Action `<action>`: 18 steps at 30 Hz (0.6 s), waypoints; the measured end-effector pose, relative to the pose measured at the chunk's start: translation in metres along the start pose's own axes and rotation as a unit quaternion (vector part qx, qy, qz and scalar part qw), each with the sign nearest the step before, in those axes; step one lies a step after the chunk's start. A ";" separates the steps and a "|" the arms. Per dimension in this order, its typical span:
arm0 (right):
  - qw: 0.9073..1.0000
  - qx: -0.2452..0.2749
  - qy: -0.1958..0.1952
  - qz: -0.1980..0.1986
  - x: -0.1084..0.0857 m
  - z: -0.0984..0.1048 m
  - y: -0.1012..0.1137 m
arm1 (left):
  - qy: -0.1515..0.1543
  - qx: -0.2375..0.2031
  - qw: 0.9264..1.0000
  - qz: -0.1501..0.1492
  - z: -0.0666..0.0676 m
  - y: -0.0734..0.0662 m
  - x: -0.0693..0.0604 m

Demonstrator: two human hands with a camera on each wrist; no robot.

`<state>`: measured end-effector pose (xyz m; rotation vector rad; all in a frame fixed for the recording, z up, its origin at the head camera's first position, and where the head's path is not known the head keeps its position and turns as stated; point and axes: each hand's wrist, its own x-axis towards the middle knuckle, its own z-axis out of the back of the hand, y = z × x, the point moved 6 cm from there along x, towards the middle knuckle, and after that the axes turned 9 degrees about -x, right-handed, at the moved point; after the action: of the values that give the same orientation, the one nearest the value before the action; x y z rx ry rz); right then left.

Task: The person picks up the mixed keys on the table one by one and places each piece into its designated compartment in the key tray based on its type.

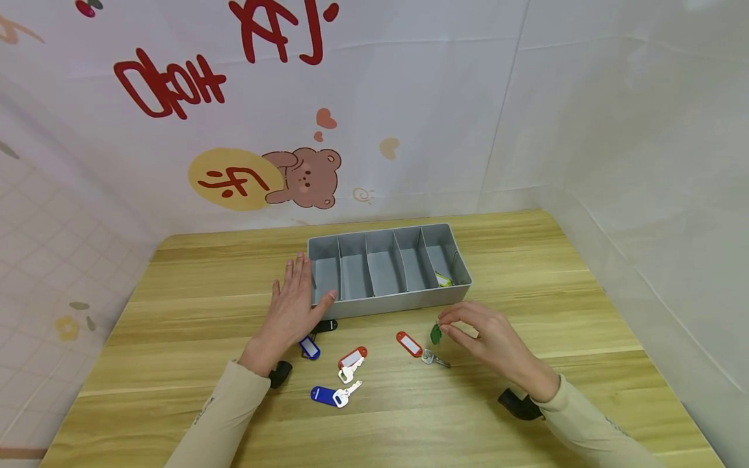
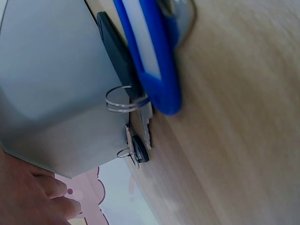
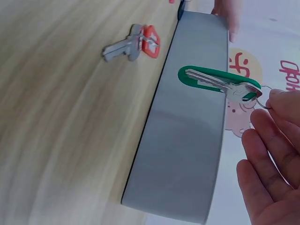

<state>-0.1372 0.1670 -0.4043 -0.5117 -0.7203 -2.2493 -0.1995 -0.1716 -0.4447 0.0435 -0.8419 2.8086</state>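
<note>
My right hand [image 1: 488, 335] pinches the metal ring of a green key tag [image 3: 187, 80] between thumb and fingertips. From that ring hangs a silver key [image 3: 239, 92], and both hang in front of the grey divided box [image 1: 404, 300], above the table. My left hand [image 1: 290, 301] rests on the box's left front corner, fingers fairly straight along the left end and thumb over the front rim. A yellow key tag [image 1: 443, 279] lies in the rightmost compartment. On the table below the green tag is a red key tag [image 1: 409, 344] with its key [image 1: 434, 358].
Close to my left hand lie a black key tag [image 1: 326, 326] and a blue key tag [image 1: 309, 348]. Further forward on the wooden table [image 1: 409, 422] are another red key tag [image 1: 353, 357] and another blue one [image 1: 323, 395], each with a key. A printed cloth wall [image 1: 433, 130] stands behind.
</note>
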 end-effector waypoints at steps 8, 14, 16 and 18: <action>1.000 0.019 -0.010 -0.009 0.008 0.008 0.006 | -0.001 -0.006 1.000 0.000 0.000 0.001 -0.001; 0.999 0.031 -0.028 -0.022 0.015 0.015 0.008 | -0.002 -0.011 1.000 0.000 0.000 0.001 -0.002; 0.998 0.035 -0.035 -0.025 0.018 0.018 0.008 | -0.002 -0.012 1.000 -0.001 0.000 0.001 -0.001; 0.998 0.041 -0.042 -0.028 0.021 0.020 0.008 | -0.002 -0.012 1.000 -0.001 0.000 0.001 -0.001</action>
<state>-0.1428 0.1640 -0.3748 -0.5558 -0.8752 -2.2505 -0.1984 -0.1725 -0.4449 0.0451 -0.8769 2.7961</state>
